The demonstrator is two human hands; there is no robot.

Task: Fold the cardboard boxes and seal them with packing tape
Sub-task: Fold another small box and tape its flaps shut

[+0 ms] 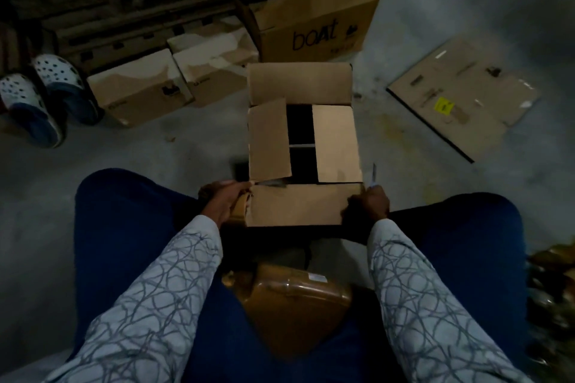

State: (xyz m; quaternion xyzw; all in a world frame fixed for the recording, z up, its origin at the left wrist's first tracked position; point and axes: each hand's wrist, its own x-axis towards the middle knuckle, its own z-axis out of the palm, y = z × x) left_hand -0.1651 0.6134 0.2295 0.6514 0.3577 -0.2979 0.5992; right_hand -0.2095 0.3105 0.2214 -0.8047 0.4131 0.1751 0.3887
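Observation:
An open cardboard box (334,143) stands on the floor between my knees. Its left and right flaps are folded inward with a dark gap between them, the far flap (298,82) stands up, and the near flap (298,205) lies toward me. My left hand (222,200) grips a brown tape roll (239,211) at the box's near left corner. A shiny strip of tape (270,182) runs from it along the near flap's fold. My right hand (371,204) is at the near right corner and holds a thin upright tool (373,176), either a pen or a cutter.
Two closed boxes (140,90) and a larger "boat" box (314,22) stand behind. A flattened carton (463,96) lies at the right, a pair of white clogs (40,96) at the left. A brown plastic-wrapped bundle (289,298) lies between my legs.

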